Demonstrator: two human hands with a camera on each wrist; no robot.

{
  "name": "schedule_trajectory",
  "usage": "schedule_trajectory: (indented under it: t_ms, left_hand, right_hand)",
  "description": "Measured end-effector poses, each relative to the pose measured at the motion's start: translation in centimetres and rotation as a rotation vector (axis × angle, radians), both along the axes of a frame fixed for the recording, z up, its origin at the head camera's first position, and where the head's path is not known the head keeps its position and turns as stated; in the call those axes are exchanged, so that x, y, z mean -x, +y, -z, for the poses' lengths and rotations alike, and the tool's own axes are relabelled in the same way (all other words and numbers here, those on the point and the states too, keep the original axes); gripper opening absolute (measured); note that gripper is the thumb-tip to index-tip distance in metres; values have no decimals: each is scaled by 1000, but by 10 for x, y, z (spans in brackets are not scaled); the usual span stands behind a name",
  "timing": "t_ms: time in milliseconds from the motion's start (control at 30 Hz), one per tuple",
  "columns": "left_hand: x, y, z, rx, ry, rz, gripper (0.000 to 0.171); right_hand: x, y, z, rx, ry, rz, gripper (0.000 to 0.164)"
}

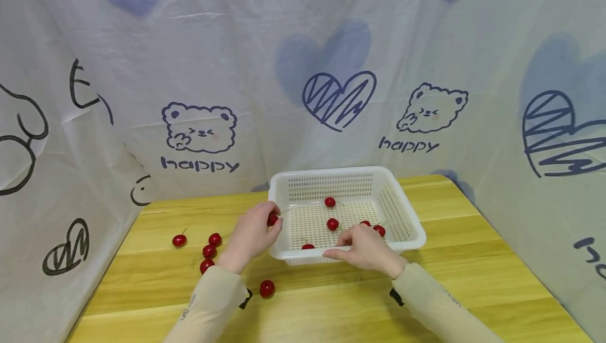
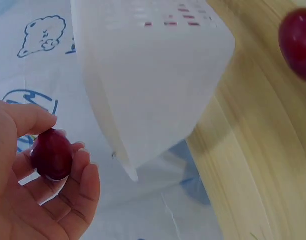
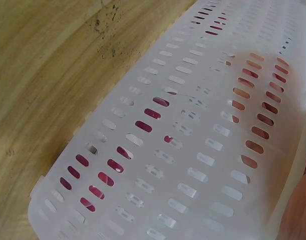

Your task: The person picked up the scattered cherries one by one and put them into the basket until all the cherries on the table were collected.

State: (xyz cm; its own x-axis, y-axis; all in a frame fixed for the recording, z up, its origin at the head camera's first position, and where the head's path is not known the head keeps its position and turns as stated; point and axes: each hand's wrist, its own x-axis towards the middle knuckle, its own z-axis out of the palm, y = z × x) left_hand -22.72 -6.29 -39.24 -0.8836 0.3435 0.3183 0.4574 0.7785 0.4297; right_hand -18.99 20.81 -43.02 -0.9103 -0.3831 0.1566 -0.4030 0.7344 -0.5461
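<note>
My left hand (image 1: 253,231) pinches a dark red cherry (image 2: 51,155) between thumb and fingertips, at the left rim of a white plastic basket (image 1: 410,209). In the head view that cherry's stem points right, over the basket's inside. With its fingers inside the wall and thumb outside, my right hand (image 1: 366,247) grips the basket's front rim. Through the slots in the right wrist view, its fingers (image 3: 265,119) show faintly. Several cherries lie in the basket, among them one near the back (image 1: 330,202) and one in the middle (image 1: 333,224); the right hand partly hides others.
Left of the basket, several cherries lie on the wooden table (image 1: 151,290), one farthest left (image 1: 179,240). Another cherry (image 1: 267,289) is in front of the basket, near the left sleeve. A printed white cloth (image 1: 265,69) hangs behind the table and along both sides.
</note>
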Motion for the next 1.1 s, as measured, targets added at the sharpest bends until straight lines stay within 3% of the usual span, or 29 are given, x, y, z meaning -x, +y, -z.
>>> schedule_trajectory:
  t_ms: [333, 633, 933, 1100]
  left_hand:
    - [-1, 22, 8, 27, 70, 68, 10]
    - [0, 35, 19, 61, 31, 72, 24]
    - [-1, 43, 27, 83, 54, 89, 27]
    - [-4, 45, 29, 60, 25, 109, 27]
  right_hand:
    - [0, 0, 1, 5, -1, 7, 31]
    - [0, 0, 0, 10, 10, 1, 31]
    - [1, 0, 1, 10, 14, 7, 31]
    - [1, 0, 1, 6, 21, 5, 31]
